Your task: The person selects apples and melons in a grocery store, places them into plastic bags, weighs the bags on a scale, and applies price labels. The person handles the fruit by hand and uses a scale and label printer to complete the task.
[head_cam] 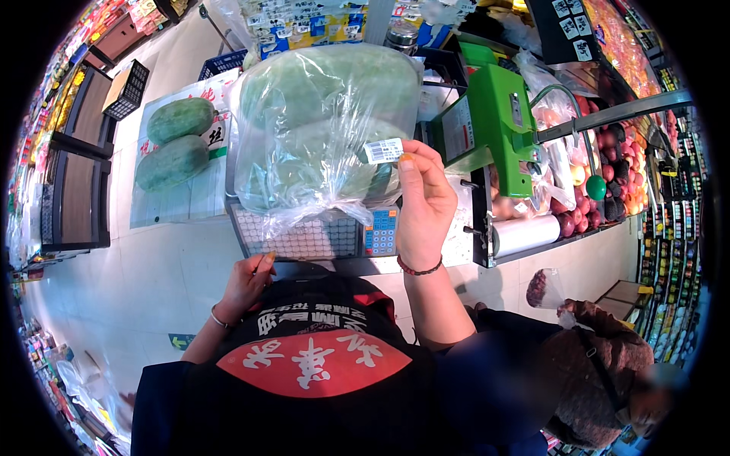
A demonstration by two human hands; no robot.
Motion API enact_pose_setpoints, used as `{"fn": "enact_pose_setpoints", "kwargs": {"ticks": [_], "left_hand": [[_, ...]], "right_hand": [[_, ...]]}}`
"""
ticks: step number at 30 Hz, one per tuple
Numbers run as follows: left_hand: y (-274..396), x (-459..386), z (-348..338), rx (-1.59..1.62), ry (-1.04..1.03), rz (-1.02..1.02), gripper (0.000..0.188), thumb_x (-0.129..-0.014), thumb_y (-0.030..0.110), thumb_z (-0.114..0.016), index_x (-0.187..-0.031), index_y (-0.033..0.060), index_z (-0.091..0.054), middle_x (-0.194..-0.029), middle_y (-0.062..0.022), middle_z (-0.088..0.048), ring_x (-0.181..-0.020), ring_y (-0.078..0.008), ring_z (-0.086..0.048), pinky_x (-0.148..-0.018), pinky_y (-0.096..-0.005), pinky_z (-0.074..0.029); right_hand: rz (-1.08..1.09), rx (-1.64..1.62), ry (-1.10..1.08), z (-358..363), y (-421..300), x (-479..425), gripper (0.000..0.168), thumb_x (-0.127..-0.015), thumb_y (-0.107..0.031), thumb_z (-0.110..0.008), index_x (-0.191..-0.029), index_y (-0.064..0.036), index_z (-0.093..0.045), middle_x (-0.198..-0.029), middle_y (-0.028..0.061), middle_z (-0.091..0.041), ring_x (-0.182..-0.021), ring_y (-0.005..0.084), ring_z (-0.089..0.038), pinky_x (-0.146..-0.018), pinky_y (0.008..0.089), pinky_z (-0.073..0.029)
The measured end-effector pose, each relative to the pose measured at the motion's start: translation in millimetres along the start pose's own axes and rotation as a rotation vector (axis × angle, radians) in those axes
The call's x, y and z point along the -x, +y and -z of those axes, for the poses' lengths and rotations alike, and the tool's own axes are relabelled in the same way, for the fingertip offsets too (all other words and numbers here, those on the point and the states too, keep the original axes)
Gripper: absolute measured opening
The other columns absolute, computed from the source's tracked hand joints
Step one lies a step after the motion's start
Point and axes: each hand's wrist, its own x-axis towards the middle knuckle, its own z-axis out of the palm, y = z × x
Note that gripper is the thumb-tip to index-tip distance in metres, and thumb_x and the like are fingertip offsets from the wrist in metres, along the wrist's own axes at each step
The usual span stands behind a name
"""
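Observation:
My right hand (426,196) pinches a white barcode label (383,151) between thumb and fingers. The label is in front of a clear plastic bag (319,171), whose gathered end hangs towards me. Inside the bag are large pale green melons (331,85), probably winter melons. The bag rests on a weighing scale (230,165) with a grid of keys (302,233) and a blue number pad (381,232). Lower left, my left hand (250,280) is curled near the scale's front edge, and I see nothing in it.
Two green melons (179,119) lie on a printed sheet at left. On the right stand a green metal machine (493,131), a plastic bag roll (524,235) and piled red fruit (570,219). A person (599,370) with a bag is at lower right.

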Motion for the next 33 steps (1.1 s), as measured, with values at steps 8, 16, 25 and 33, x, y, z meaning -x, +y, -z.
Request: {"fn": "enact_pose_setpoints", "kwargs": {"ticks": [8, 16, 25, 33], "left_hand": [[-2.2, 5.4, -3.9, 0.029, -0.005, 0.063, 0.045, -0.102, 0.035, -0.048, -0.076, -0.0004, -0.060, -0.057, -0.0042, -0.055, -0.055, -0.0104, -0.054, -0.053, -0.0269, -0.043], [1.3, 6.8, -7.8, -0.012, 0.024, 0.030, 0.045, -0.102, 0.034, -0.047, -0.076, 0.0002, -0.060, -0.057, -0.0043, -0.055, -0.054, -0.0100, -0.054, -0.052, -0.0272, -0.042], [-6.2, 14.0, -10.5, 0.021, 0.026, 0.023, 0.043, -0.102, 0.032, -0.048, -0.075, 0.0000, -0.060, -0.058, -0.0048, -0.056, -0.055, -0.0111, -0.054, -0.054, -0.0280, -0.043], [-6.0, 22.4, -15.1, 0.052, 0.033, 0.040, 0.037, -0.102, 0.027, -0.050, -0.078, 0.0009, -0.060, -0.060, -0.0021, -0.054, -0.057, -0.0078, -0.053, -0.055, -0.0242, -0.042]], "right_hand": [[0.160, 0.321, -0.017, -4.6, 7.4, -5.4, 0.008, -0.083, -0.006, -0.071, -0.088, -0.003, -0.067, -0.112, 0.0099, -0.061, -0.109, 0.0227, -0.050, -0.093, 0.0329, -0.041], [0.195, 0.404, -0.027, -7.8, 12.9, -4.7, 0.022, -0.079, -0.008, -0.078, -0.094, -0.004, -0.063, -0.118, 0.0130, -0.056, -0.107, 0.0251, -0.048, -0.084, 0.0319, -0.044], [0.279, 0.477, -0.052, -9.4, 6.7, 1.1, 0.059, -0.082, -0.011, -0.075, -0.131, 0.003, -0.045, -0.132, 0.0201, -0.047, -0.121, 0.0332, -0.045, -0.101, 0.0386, -0.039], [1.353, 0.138, 0.480, 3.5, -125.5, -25.2, 0.065, -0.104, -0.046, -0.024, -0.153, -0.004, -0.017, -0.159, 0.0163, -0.017, -0.142, 0.0293, -0.027, -0.119, 0.0418, -0.020]]}}
